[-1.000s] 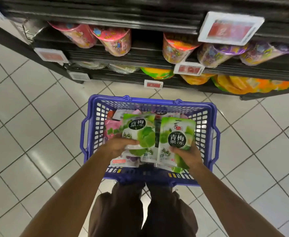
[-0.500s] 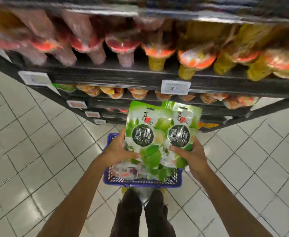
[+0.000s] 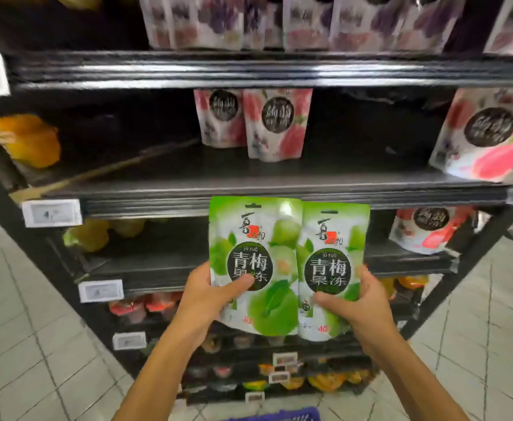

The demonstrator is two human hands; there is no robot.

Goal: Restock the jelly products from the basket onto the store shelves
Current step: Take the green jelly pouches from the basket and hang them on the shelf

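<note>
While my left hand (image 3: 203, 299) pinches the left green pouch (image 3: 253, 238) and my right hand (image 3: 360, 305) grips the right green pouch (image 3: 337, 238), both upright just below the middle shelf (image 3: 340, 174), I judge neither shelved yet; the basket (image 3: 279, 416) barely shows, its contents hidden

Both forearms extended forward. Left hand (image 3: 203, 294) grips left green pouch (image 3: 255, 253), thumb across front; right hand (image 3: 358, 302) grips right green pouch (image 3: 334, 256) likewise.

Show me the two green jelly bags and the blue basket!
left green bag (image 3: 253, 264): head view, on its dark round label.
right green bag (image 3: 329, 270): head view, on its dark round label.
blue basket (image 3: 279, 416): head view, on its rim, bottom edge.
</note>
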